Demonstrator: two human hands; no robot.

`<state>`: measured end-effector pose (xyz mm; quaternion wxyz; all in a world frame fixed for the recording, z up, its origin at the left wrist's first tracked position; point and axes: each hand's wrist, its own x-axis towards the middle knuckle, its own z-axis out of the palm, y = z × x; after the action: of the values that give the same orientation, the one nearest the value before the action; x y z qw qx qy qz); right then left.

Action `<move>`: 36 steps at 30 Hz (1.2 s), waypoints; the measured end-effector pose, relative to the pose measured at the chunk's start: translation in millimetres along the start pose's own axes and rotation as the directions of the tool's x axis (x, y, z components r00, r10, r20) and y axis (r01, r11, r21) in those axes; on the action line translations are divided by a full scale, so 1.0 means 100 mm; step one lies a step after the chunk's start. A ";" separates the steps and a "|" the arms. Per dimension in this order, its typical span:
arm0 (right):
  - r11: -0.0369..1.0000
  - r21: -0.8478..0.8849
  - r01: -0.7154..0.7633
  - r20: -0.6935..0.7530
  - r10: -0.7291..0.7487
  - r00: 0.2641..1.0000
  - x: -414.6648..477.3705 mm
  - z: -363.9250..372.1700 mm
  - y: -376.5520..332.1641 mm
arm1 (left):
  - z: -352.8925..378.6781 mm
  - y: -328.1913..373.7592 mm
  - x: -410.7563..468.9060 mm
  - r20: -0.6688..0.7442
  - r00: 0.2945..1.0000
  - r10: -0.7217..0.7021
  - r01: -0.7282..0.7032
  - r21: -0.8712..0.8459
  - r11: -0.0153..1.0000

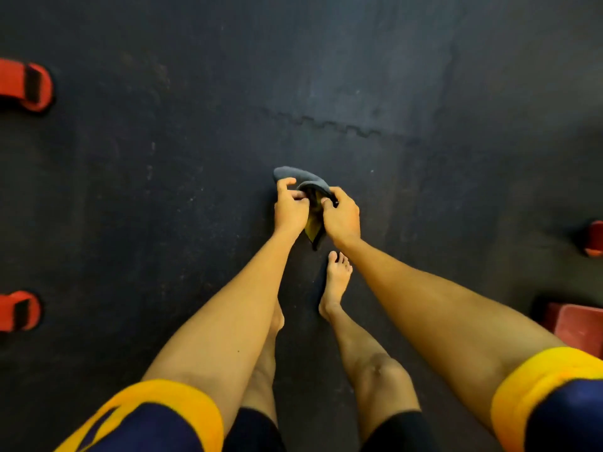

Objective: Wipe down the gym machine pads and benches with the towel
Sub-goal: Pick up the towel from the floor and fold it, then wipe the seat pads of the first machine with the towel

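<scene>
Both hands meet at the centre of the view, held out over the floor [163, 190], and both are clamped on the towel [306, 179]. The left hand [290, 208] curls its fingers over the towel's grey edge from the 9 o'clock side. The right hand [342, 216] pinches the cloth between thumb and fingers from the 3 o'clock side. The two hands sit just beside each other, with only the fabric between them.

The towel arches up in a grey fold toward 12 o'clock above the knuckles. A yellow face of it hangs down toward 6 o'clock between the wrists, ending in a dark edge. It is held in the air and touches nothing but the hands.

The floor is dark rubber matting, with a toothed seam [339, 127] running at 12 to 1 o'clock of the hands. The bare right foot [336, 282] stands just below the towel at 6 o'clock; the left foot [277, 318] is mostly hidden behind the left forearm.

An upper red foot [24, 84] of some equipment lies at 10 o'clock on the frame's edge. A lower red foot [19, 310] lies at 8 o'clock. A red piece [594, 238] shows at 3 o'clock and a red block [577, 324] at 4 o'clock, all well apart from the hands.
</scene>
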<state>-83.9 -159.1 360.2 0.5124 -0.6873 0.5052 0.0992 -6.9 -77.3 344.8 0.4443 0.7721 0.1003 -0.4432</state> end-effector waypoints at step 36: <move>0.809 0.583 0.081 -0.581 0.345 0.738 -4.68 -3.09 0.31 | 1.04 1.16 -4.79 0.896 0.314 0.315 -0.881 0.151 0.449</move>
<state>-446.6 -129.1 788.1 0.4720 -0.4500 0.7086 -0.2694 -286.6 -111.8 762.5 0.2919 0.5718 -0.5745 -0.5077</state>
